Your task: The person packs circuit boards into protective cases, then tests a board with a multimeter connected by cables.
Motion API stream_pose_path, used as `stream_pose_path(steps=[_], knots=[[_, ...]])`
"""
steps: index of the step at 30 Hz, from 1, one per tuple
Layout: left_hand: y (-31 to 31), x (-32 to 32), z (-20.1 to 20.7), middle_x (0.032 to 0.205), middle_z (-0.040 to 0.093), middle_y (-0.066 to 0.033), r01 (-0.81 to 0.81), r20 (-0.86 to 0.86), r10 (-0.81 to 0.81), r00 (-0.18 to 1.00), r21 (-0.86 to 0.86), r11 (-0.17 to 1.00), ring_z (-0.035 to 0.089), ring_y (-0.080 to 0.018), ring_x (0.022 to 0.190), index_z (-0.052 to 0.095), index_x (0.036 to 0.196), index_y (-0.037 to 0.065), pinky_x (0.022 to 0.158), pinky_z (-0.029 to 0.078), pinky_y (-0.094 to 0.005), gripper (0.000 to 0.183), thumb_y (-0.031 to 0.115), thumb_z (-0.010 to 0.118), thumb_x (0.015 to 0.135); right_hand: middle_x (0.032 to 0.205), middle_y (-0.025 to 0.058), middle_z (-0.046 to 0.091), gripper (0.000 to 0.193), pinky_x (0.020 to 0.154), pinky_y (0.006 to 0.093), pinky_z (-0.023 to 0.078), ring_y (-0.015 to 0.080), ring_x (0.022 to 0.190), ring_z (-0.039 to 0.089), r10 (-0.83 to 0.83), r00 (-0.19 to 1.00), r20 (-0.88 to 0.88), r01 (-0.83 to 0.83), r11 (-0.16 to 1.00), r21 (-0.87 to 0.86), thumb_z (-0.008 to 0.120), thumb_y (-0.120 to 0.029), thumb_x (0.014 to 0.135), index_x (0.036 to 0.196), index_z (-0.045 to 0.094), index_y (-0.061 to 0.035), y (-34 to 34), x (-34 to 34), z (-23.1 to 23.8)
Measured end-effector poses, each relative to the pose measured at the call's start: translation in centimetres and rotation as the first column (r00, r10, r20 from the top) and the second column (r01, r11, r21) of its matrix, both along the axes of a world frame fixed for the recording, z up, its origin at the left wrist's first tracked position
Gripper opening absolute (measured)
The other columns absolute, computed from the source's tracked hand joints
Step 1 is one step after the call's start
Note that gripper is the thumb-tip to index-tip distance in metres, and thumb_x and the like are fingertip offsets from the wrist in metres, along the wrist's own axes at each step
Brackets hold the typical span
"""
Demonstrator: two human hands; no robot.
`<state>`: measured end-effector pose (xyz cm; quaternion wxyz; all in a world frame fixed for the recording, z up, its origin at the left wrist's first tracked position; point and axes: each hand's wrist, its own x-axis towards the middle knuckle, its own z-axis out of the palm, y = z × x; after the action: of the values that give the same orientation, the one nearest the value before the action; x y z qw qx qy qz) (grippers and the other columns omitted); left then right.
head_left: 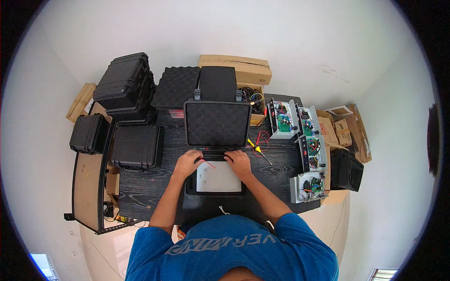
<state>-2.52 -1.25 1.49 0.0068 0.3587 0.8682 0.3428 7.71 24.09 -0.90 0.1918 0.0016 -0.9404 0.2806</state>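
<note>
A black hard case lies open before me on the table, its foam-lined lid standing up at the far side. A pale grey panel with small holes along its left side sits in the base. My left hand is closed at the far left of the base, and a thin red wire-like piece sticks out of its fingers across the panel. My right hand is at the far right of the base, fingers curled by the hinge side; what they grip is hidden.
A yellow-and-black screwdriver and a red cable lie right of the lid. Several open metal housings with circuit boards line the right side. Black cases are stacked left. A cardboard box of cables stands behind.
</note>
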Motion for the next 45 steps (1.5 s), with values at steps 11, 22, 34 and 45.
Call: stream_pose_path(steps=[11, 22, 34, 45], knots=[[2.5, -0.2, -1.7, 0.098, 0.075, -0.0088, -0.045, -0.351, -0.010, 0.936, -0.149, 0.988, 0.070, -0.0251, 0.093, 0.077, 0.107, 0.010, 0.079, 0.059, -0.0377, 0.021, 0.019, 0.072, 0.089, 0.112, 0.0117, 0.066, 0.028, 0.090, 0.0428, 0.053, 0.0318, 0.104, 0.061, 0.050, 0.996, -0.077, -0.046, 0.997, 0.054, 0.068, -0.011, 0.086, 0.113, 0.071, -0.0084, -0.3, 0.9, -0.7], [2.8, 0.4, -2.4, 0.093, 0.070, -0.0024, -0.049, -0.391, -0.050, 0.919, -0.239, 0.970, 0.066, -0.0239, 0.088, 0.077, 0.097, 0.011, 0.072, 0.058, -0.0376, 0.014, 0.017, 0.069, 0.087, 0.133, 0.0076, 0.062, 0.061, 0.102, 0.0447, 0.044, 0.0271, 0.116, 0.058, 0.231, 0.972, 0.036, -0.229, 0.906, 0.356, 0.068, -0.015, 0.083, 0.142, 0.055, -0.0137, -1.0, 1.1, 0.4], [1.0, 1.0, 0.3, 0.119, 0.064, -0.0161, 0.105, -0.203, -0.126, 0.971, -0.113, 0.988, 0.062, -0.0334, 0.109, 0.067, 0.122, -0.001, 0.094, 0.054, -0.0428, 0.043, 0.022, 0.069, 0.086, 0.129, 0.0113, 0.059, 0.053, 0.103, 0.0435, 0.043, 0.0284, 0.118, 0.058, 0.187, 0.971, 0.151, -0.225, 0.929, 0.293, 0.068, -0.015, 0.083, 0.135, 0.060, -0.0066, -1.3, 0.8, 0.0], [0.8, 1.7, -0.8, 0.123, 0.065, -0.0144, 0.111, -0.218, -0.132, 0.967, -0.105, 0.988, 0.058, -0.0337, 0.115, 0.065, 0.123, -0.001, 0.102, 0.048, -0.0445, 0.043, 0.022, 0.069, 0.087, 0.125, 0.0150, 0.066, 0.046, 0.104, 0.0436, 0.050, 0.0333, 0.118, 0.062, 0.225, 0.969, 0.102, -0.221, 0.974, -0.051, 0.062, -0.008, 0.083, 0.129, 0.064, -0.0065, -0.5, 1.4, 0.3]])
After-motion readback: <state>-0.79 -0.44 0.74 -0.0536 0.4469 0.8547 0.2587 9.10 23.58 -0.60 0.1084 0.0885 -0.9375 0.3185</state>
